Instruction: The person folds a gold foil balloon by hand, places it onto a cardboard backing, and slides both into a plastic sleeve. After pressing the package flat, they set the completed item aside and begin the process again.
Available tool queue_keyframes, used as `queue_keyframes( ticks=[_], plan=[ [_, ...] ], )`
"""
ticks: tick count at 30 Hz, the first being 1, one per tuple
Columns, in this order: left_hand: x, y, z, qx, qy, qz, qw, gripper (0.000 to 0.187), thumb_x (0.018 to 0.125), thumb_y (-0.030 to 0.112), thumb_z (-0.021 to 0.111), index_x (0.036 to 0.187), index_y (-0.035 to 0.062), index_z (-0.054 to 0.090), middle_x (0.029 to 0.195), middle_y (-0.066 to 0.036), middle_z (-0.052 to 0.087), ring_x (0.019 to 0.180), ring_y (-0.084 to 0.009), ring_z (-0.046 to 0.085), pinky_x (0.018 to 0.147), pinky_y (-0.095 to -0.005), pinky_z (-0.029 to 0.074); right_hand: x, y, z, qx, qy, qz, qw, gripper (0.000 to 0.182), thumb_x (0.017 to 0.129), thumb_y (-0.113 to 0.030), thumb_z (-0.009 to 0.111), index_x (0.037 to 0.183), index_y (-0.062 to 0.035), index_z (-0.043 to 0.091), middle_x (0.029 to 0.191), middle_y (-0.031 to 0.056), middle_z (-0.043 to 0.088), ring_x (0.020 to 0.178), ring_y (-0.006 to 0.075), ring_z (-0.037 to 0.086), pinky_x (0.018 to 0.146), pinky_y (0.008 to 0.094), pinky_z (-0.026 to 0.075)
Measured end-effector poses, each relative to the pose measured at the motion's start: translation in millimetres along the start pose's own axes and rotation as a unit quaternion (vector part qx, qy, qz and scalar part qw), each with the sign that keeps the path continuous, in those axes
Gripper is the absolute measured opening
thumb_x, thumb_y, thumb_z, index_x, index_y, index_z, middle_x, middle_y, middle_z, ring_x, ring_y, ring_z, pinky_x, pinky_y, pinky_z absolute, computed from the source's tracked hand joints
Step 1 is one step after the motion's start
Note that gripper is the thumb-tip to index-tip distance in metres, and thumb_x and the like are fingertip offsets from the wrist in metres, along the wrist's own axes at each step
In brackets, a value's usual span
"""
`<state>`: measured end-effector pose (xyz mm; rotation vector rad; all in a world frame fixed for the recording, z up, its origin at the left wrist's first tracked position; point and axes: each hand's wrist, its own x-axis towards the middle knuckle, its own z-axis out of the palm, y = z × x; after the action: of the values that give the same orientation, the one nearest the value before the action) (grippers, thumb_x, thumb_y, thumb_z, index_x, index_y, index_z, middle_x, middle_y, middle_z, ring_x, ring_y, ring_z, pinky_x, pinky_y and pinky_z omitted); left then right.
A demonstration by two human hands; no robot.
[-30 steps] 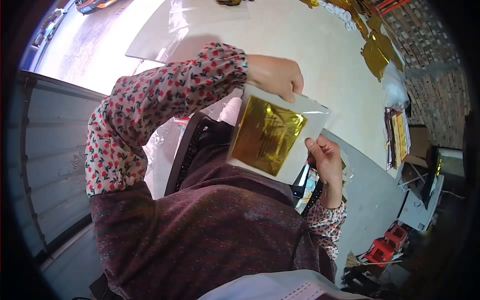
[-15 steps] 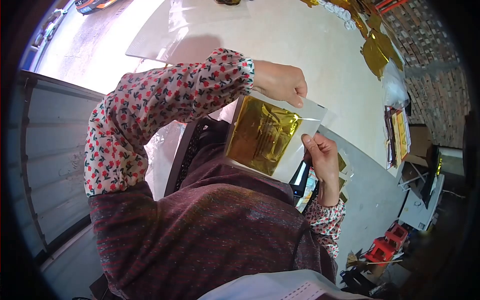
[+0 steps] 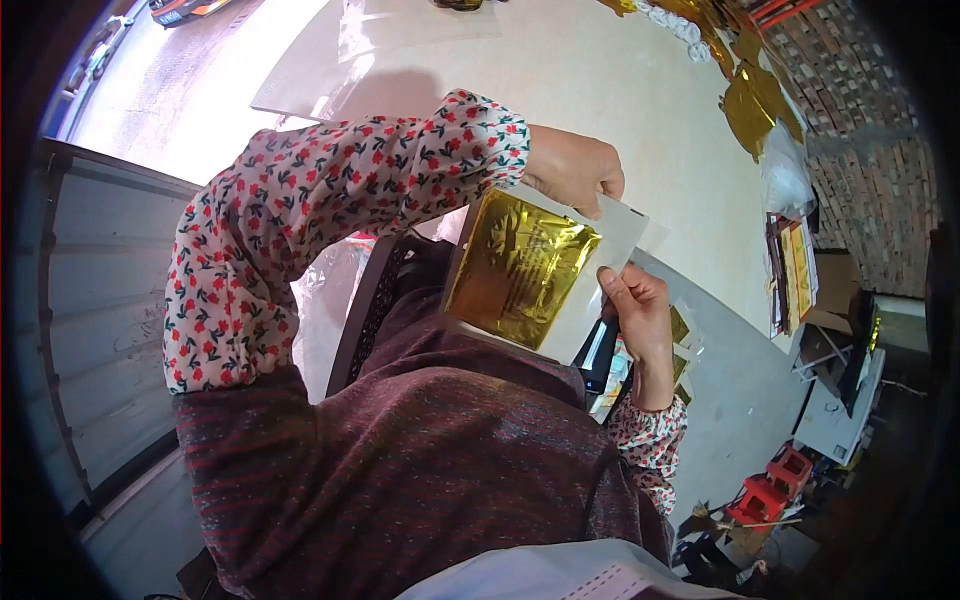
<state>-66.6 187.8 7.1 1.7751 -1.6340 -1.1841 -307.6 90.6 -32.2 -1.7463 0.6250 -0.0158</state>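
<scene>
A white sheet (image 3: 612, 232) with a square of shiny gold foil (image 3: 522, 268) on it is held tilted in front of my chest. My left hand (image 3: 575, 170) reaches across from the left and grips the sheet's upper edge, fingers closed. My right hand (image 3: 640, 310) pinches the right edge, its thumb lying on the front face. Both forearms wear floral sleeves. Just below the sheet, a dark device with a lit screen (image 3: 597, 360) is partly covered.
A pale table (image 3: 600, 80) spreads ahead, bearing clear plastic, crumpled gold foil (image 3: 757, 112) and a stack of papers (image 3: 793, 270) at its right side. Red stools (image 3: 772, 488) stand on the floor at right. A grey metal panel (image 3: 120, 300) rises on the left.
My left hand has shifted slightly right along the upper edge. The sheet has tilted a little, so the foil reflects more brightly. My right hand keeps its pinch.
</scene>
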Motion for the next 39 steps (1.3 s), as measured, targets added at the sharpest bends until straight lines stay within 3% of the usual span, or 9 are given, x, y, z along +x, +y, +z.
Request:
queue_keyframes(
  ticks=[6,15,21,23,24,28,35,37,39],
  plan=[
    [13,-1,8,0.039,0.019,0.070,0.997,0.033,0.085,0.016,0.071,0.112,-0.0038,0.069,0.089,-0.015,0.072,0.076,-0.0211,0.068,0.065,-0.0362,0.052,0,6,1,0.015,0.004,0.002,1.000,0.027,0.100,-0.023,0.063,0.086,-0.0013,0.070,0.066,-0.0029,0.059,0.056,0.0041,0.051,0.053,0.0216,0.044],
    [25,12,10,0.059,-0.073,0.009,0.996,0.039,0.086,0.022,0.070,0.119,0.0008,0.066,0.104,-0.018,0.071,0.095,-0.0298,0.069,0.084,-0.0395,0.052,-1,6,5,0.071,-0.037,0.001,0.997,0.026,0.100,-0.024,0.062,0.096,0.0002,0.072,0.075,0.0012,0.067,0.062,0.0064,0.059,0.056,0.0234,0.052],
    [-3,42,7,0.147,0.060,0.059,0.985,0.049,0.085,0.026,0.074,0.127,0.0038,0.061,0.113,-0.015,0.068,0.099,-0.0280,0.068,0.086,-0.0407,0.053,-2,13,5,0.122,0.005,-0.014,0.992,0.023,0.099,-0.022,0.064,0.095,-0.0010,0.071,0.077,0.0021,0.069,0.063,0.0074,0.062,0.056,0.0224,0.053],
    [3,11,-7,0.057,0.270,0.237,0.931,0.047,0.090,0.028,0.070,0.128,0.0037,0.059,0.113,-0.012,0.068,0.102,-0.0246,0.067,0.090,-0.0380,0.053,1,17,1,0.181,0.052,-0.040,0.981,0.022,0.099,-0.022,0.064,0.094,-0.0014,0.071,0.076,0.0017,0.069,0.061,0.0076,0.062,0.055,0.0224,0.053],
    [-10,9,-20,-0.029,0.285,0.205,0.936,0.047,0.091,0.029,0.069,0.129,0.0021,0.058,0.114,-0.014,0.068,0.104,-0.0219,0.066,0.091,-0.0345,0.052,-1,12,-3,0.186,0.082,-0.036,0.978,0.021,0.098,-0.021,0.065,0.087,-0.0036,0.069,0.071,-0.0001,0.065,0.058,0.0077,0.062,0.054,0.0225,0.052],
    [-70,-12,-22,-0.215,0.305,0.146,0.916,0.050,0.103,0.036,0.052,0.136,-0.0017,0.051,0.127,-0.015,0.063,0.119,-0.0205,0.060,0.099,-0.0327,0.050,-6,33,-27,0.243,0.059,-0.070,0.966,0.022,0.101,-0.018,0.060,0.109,0.0008,0.069,0.086,0.0052,0.072,0.066,0.0101,0.065,0.059,0.0258,0.054],
    [-70,-40,86,-0.594,0.265,0.262,0.713,0.080,0.100,0.063,0.037,0.152,0.0031,0.031,0.145,-0.019,0.049,0.130,-0.0244,0.051,0.105,-0.0399,0.046,0,34,-21,0.355,0.135,-0.126,0.917,0.018,0.100,-0.018,0.062,0.087,-0.0048,0.064,0.077,0.0034,0.067,0.062,0.0092,0.061,0.060,0.0272,0.053],
    [-48,-61,129,-0.313,0.356,0.253,0.843,0.050,0.088,0.037,0.054,0.125,0.0034,0.057,0.115,-0.012,0.064,0.114,-0.0290,0.058,0.091,-0.0394,0.049,3,21,-7,0.386,0.177,-0.123,0.897,0.021,0.100,-0.017,0.063,0.082,-0.0068,0.061,0.076,0.0032,0.066,0.061,0.0090,0.060,0.060,0.0266,0.053],
    [-43,-30,149,-0.339,0.334,0.136,0.869,0.034,0.095,0.022,0.053,0.121,0.0024,0.062,0.118,-0.012,0.066,0.111,-0.0272,0.062,0.087,-0.0380,0.054,7,27,1,0.399,0.150,-0.165,0.889,0.015,0.102,-0.019,0.059,0.092,-0.0090,0.063,0.081,0.0018,0.068,0.068,0.0088,0.063,0.062,0.0234,0.051]
  ],
)
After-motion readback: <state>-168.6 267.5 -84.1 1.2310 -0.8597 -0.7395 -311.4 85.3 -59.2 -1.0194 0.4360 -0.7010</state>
